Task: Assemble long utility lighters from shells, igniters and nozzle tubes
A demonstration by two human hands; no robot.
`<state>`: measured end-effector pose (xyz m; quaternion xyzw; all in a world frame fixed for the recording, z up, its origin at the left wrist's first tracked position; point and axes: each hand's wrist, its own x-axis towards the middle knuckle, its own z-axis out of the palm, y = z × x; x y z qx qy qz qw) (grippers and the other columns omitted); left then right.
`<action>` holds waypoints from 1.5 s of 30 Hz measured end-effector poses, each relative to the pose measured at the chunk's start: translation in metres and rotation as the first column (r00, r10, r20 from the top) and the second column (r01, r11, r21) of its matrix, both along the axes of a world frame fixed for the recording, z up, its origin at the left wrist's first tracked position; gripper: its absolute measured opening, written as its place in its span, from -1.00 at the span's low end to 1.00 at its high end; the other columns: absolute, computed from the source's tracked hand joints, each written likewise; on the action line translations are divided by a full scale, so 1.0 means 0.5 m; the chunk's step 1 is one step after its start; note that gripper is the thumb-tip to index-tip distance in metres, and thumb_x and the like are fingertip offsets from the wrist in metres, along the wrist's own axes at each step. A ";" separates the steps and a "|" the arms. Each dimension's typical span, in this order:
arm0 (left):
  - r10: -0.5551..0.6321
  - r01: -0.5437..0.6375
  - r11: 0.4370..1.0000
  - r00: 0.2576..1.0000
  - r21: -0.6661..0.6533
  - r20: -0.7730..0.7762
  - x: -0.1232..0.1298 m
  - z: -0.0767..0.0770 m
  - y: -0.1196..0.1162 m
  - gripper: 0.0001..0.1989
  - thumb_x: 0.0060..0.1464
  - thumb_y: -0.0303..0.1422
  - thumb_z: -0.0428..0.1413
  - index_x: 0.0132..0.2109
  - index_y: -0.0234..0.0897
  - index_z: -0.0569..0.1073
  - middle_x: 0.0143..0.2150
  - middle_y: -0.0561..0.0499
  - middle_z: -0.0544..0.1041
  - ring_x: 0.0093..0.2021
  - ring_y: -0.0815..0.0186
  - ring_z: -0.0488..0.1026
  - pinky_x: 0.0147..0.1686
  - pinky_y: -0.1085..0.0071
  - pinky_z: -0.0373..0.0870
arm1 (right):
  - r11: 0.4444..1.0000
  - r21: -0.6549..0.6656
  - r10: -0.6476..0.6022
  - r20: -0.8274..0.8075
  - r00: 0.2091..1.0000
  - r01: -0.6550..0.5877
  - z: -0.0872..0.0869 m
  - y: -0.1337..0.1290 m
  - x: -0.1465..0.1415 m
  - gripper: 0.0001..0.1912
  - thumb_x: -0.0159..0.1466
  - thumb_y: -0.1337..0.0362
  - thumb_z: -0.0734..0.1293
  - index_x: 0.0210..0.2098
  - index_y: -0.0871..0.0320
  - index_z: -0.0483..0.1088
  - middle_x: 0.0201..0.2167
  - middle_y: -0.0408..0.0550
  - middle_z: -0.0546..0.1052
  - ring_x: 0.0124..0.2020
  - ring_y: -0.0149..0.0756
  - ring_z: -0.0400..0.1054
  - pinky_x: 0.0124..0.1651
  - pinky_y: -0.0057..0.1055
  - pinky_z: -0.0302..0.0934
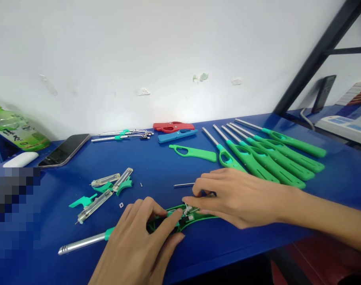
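Note:
My left hand (139, 237) is closed around an opened green gas lighter (204, 216), whose silver tube (82, 242) points left. Inside the half shell, a black and white part (186, 219) shows between my hands. The fingers of my right hand (240, 198) pinch a clear lighter fuel tank (194, 208) at the shell, mostly hidden by the fingers. Left of my hands lie several clear fuel tanks (95, 206) and teal triggers (83, 201). A small white piece (121, 205) and a tiny screw (141, 185) rest nearby.
Several green lighters (275, 158) lie at the right. Behind are a loose green shell (195, 152), blue (177, 136) and red shells (173, 126), and wired tubes (121, 136). A thin metal rod (183, 185) lies by my right hand. Left are a phone (66, 150) and bottle (18, 128).

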<state>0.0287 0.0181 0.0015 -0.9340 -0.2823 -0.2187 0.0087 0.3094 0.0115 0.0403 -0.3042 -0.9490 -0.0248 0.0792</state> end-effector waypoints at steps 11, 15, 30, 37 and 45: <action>-0.019 0.019 1.000 1.000 -0.007 -0.008 0.001 -0.001 0.004 -0.66 0.39 -0.39 0.09 0.25 -0.08 0.44 -0.10 -0.05 0.38 -0.21 0.22 0.41 -0.24 0.24 0.44 | 0.999 -0.053 -0.009 -0.002 1.000 0.009 0.005 -0.001 -0.004 -0.70 0.55 0.23 0.21 0.13 0.19 0.48 -0.18 -0.04 0.42 -0.34 -0.28 0.28 -0.27 -0.31 0.16; -0.014 0.014 1.000 1.000 -0.005 -0.009 0.000 -0.002 0.002 -0.66 0.39 -0.39 0.09 0.25 -0.06 0.45 -0.09 -0.05 0.39 -0.20 0.22 0.42 -0.24 0.26 0.44 | 0.999 -0.037 -0.007 0.024 1.000 0.008 0.003 0.002 -0.004 -0.70 0.55 0.23 0.22 0.15 0.18 0.47 -0.17 -0.04 0.43 -0.38 -0.29 0.28 -0.29 -0.30 0.13; -0.032 0.032 0.999 0.998 0.003 -0.059 -0.004 -0.004 0.007 -0.65 0.41 -0.39 0.08 0.27 -0.05 0.44 -0.08 -0.04 0.47 -0.19 0.23 0.47 -0.19 0.24 0.43 | 1.000 0.007 -0.002 0.058 0.998 0.002 0.001 0.002 -0.003 -0.70 0.53 0.27 0.23 0.17 0.18 0.44 -0.15 -0.04 0.45 -0.41 -0.31 0.26 -0.35 -0.28 0.09; -0.023 0.022 1.000 0.997 -0.007 -0.080 -0.002 -0.002 0.006 -0.64 0.39 -0.38 0.08 0.27 -0.03 0.45 -0.09 -0.06 0.47 -0.22 0.21 0.44 -0.23 0.24 0.42 | 1.000 -0.013 -0.022 0.034 0.999 0.022 0.002 -0.003 -0.002 -0.69 0.57 0.20 0.18 0.15 0.16 0.47 -0.17 -0.07 0.44 -0.43 -0.32 0.23 -0.35 -0.29 0.10; -0.021 0.022 1.000 0.995 0.011 -0.099 -0.004 -0.004 0.007 -0.62 0.38 -0.39 0.09 0.27 0.00 0.45 -0.10 -0.06 0.45 -0.26 0.21 0.40 -0.27 0.23 0.41 | 0.989 -0.134 -0.054 0.098 0.994 0.067 0.010 -0.007 -0.005 -0.66 0.55 0.23 0.22 0.24 0.19 0.41 -0.22 -0.08 0.42 -0.47 -0.33 0.23 -0.46 -0.33 0.01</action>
